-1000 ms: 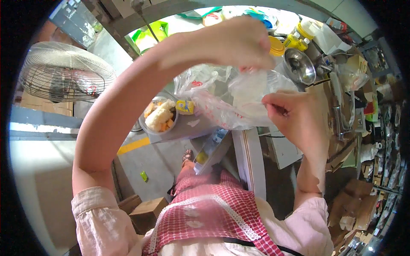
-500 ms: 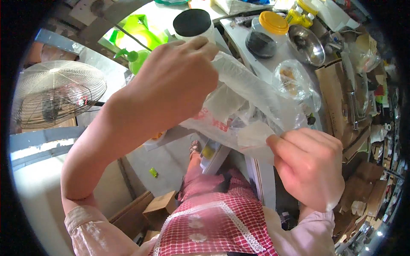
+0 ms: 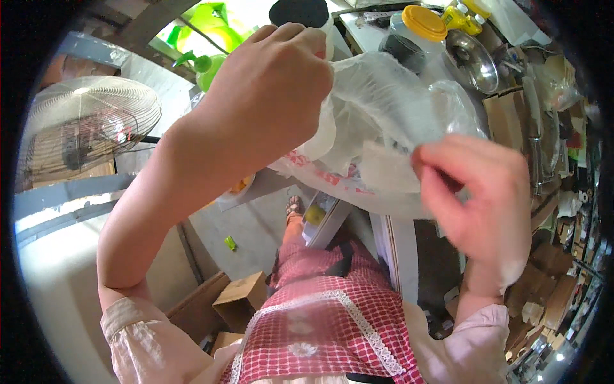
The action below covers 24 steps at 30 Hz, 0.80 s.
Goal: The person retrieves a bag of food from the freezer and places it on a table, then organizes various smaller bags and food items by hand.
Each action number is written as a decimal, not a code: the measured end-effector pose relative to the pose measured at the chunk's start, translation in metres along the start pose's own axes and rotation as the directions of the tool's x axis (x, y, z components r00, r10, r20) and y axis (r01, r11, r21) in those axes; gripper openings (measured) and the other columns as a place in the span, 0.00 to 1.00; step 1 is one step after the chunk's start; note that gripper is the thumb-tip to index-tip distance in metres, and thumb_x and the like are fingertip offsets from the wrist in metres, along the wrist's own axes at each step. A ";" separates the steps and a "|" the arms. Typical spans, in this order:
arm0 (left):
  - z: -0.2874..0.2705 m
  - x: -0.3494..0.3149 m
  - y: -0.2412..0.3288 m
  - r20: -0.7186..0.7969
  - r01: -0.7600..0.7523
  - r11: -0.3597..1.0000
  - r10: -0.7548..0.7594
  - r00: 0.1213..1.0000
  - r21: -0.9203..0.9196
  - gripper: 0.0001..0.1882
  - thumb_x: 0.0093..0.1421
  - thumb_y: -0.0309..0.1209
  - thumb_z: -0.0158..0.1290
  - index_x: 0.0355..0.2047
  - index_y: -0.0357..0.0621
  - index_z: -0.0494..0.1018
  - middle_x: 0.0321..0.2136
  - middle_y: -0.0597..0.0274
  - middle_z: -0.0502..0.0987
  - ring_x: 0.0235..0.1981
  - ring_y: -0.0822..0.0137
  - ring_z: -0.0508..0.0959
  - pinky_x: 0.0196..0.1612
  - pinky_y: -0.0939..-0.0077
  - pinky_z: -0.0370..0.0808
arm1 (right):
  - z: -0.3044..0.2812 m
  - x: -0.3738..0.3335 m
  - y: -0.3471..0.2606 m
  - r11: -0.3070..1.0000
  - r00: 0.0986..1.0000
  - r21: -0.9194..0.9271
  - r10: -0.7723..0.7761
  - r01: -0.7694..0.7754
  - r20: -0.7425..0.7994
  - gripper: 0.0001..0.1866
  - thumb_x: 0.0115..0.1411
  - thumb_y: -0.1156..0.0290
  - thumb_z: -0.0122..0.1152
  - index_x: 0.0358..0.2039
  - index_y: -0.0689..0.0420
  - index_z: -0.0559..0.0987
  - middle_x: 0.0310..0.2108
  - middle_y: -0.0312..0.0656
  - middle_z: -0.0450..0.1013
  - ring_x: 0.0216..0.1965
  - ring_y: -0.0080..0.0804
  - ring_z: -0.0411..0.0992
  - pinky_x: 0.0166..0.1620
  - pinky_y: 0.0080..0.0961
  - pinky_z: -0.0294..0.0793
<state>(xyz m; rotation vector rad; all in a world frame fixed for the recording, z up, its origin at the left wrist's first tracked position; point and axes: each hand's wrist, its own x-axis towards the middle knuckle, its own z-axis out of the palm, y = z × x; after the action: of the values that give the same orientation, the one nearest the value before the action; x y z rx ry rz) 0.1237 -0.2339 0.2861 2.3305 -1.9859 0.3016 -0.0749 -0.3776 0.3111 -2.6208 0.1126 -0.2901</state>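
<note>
A clear plastic bag (image 3: pixel 396 121) is being held up at centre frame, pinched by the closed left hand (image 3: pixel 268 96) at ten o'clock and the closed right hand (image 3: pixel 476 192) at four o'clock, apparently so its mouth is being spread apart.

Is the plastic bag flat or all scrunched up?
Scrunched up. The clear plastic bag bunches in folds between the left hand and right hand.

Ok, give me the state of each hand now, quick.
Left hand: closed, gripping the clear crinkled plastic bag.
Right hand: closed, pinching the same bag's edge; blurred.
</note>
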 end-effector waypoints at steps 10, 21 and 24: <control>-0.045 -0.037 -0.008 -0.016 0.135 0.471 -0.303 0.953 -0.872 0.15 0.57 0.33 0.62 0.43 0.38 0.78 0.38 0.64 0.80 0.41 0.74 0.77 0.49 0.74 0.74 | -0.023 0.063 -0.013 0.791 0.994 0.606 0.014 -0.078 0.111 0.10 0.55 0.69 0.58 0.33 0.61 0.81 0.29 0.36 0.78 0.27 0.17 0.71 0.31 0.14 0.66; -0.110 -0.100 -0.031 -0.013 0.079 0.109 -0.660 0.751 -0.991 0.06 0.56 0.23 0.60 0.32 0.33 0.77 0.29 0.62 0.80 0.34 0.74 0.78 0.40 0.80 0.74 | -0.050 0.126 -0.104 0.832 0.883 0.530 -0.115 -0.165 0.455 0.13 0.55 0.67 0.60 0.38 0.61 0.79 0.24 0.36 0.76 0.21 0.19 0.74 0.24 0.15 0.73; -0.112 -0.125 -0.041 -0.019 0.091 0.125 -0.680 0.733 -0.988 0.06 0.56 0.24 0.60 0.33 0.35 0.79 0.29 0.61 0.81 0.34 0.73 0.79 0.41 0.80 0.73 | -0.027 0.139 -0.115 0.765 0.852 0.623 -0.211 -0.161 0.479 0.10 0.56 0.68 0.63 0.35 0.61 0.79 0.21 0.37 0.75 0.18 0.20 0.74 0.17 0.16 0.71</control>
<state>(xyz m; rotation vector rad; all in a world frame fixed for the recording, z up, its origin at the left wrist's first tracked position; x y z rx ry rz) 0.1340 -0.0863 0.3750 1.5108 -0.6839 -0.3237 0.0571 -0.3082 0.4154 -1.9062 -0.1891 0.3486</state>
